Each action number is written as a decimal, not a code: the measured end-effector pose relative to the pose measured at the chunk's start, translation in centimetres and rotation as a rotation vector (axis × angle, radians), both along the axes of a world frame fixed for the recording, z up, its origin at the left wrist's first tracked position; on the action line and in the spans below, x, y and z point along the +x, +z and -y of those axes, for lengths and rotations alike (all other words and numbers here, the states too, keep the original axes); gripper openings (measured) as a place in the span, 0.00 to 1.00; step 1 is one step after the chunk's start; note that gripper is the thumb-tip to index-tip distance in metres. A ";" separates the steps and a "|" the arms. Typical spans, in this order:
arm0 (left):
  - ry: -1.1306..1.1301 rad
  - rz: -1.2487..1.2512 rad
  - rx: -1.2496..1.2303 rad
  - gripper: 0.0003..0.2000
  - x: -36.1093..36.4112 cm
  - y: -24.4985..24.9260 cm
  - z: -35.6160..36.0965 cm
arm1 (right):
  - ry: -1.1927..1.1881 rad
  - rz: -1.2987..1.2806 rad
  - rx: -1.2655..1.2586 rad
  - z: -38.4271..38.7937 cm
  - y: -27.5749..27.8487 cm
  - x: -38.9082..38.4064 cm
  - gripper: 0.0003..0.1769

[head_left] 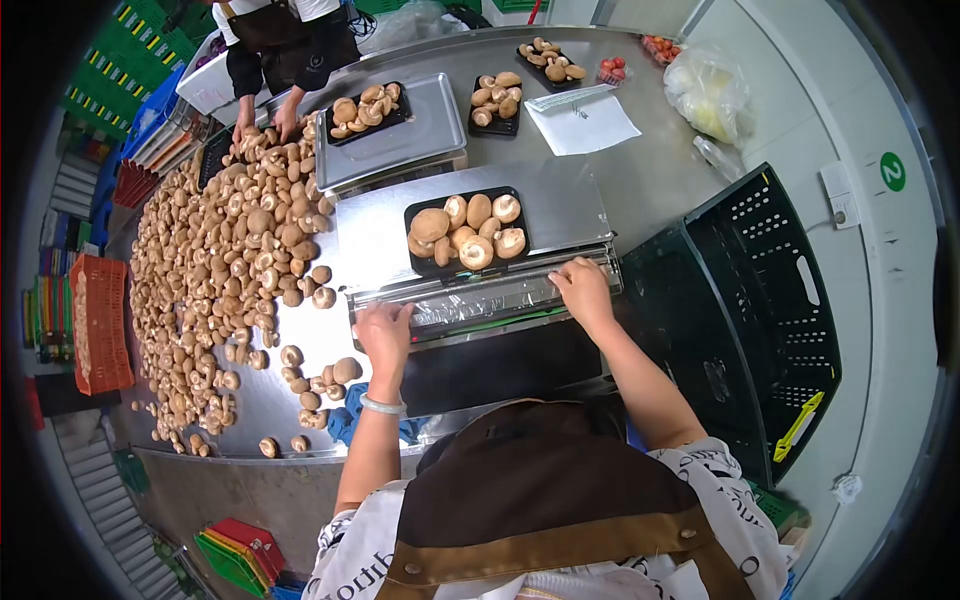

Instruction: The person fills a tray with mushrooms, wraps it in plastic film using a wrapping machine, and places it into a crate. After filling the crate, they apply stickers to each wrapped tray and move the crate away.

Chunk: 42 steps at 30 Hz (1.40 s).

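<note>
In front of me is a wrapping machine with a roll of clear plastic film [490, 304] along its near side. My left hand [384, 332] is closed at the left end of the film, fingertips pinching its edge. At the right end my right hand [584, 289] pinches the film between thumb and fingers. Just beyond the roll, a black tray of shiitake mushrooms [462, 232] rests on the machine's metal plate [565, 200], with several mushrooms lying cap up and others stem up. Neither hand touches the tray.
A big heap of loose mushrooms [220, 260] covers the table's left. Beyond the machine stands a scale [440, 110] bearing a filled tray; another person's hands [265, 118] reach into the heap. Paper [580, 122] lies at the back. A dark green crate [730, 310] stands right.
</note>
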State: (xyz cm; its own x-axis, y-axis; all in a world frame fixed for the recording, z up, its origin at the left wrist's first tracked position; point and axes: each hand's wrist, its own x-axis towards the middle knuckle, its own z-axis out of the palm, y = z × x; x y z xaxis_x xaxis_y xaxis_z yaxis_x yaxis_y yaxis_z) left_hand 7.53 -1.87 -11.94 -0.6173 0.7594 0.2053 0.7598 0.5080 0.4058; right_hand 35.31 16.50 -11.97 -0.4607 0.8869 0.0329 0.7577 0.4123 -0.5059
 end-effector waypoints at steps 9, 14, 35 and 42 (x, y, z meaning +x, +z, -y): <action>-0.386 1.533 0.405 0.15 -7.7 14.5 -3.3 | 0.306 -1.197 -1.049 -5.2 11.5 0.7 0.09; -0.452 1.337 0.834 0.09 -9.0 8.7 -13.7 | 0.082 -1.275 -0.596 -10.8 8.6 -10.1 0.07; -0.362 0.685 0.076 0.17 -3.4 6.4 -10.2 | 0.232 -0.433 -0.341 -6.6 3.4 -7.5 0.21; -0.247 0.837 0.023 0.15 1.0 13.7 -2.1 | 0.211 -0.484 -0.576 -0.3 13.4 -3.1 0.21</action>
State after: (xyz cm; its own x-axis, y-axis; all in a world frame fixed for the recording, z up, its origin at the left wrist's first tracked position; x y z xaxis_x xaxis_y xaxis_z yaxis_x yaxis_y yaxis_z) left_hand 8.50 0.27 1.80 -0.3903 0.8928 -0.2249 0.2951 0.3527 0.8880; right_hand 32.18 16.83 1.45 -0.6733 0.7206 -0.1656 0.3326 0.0951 -0.9383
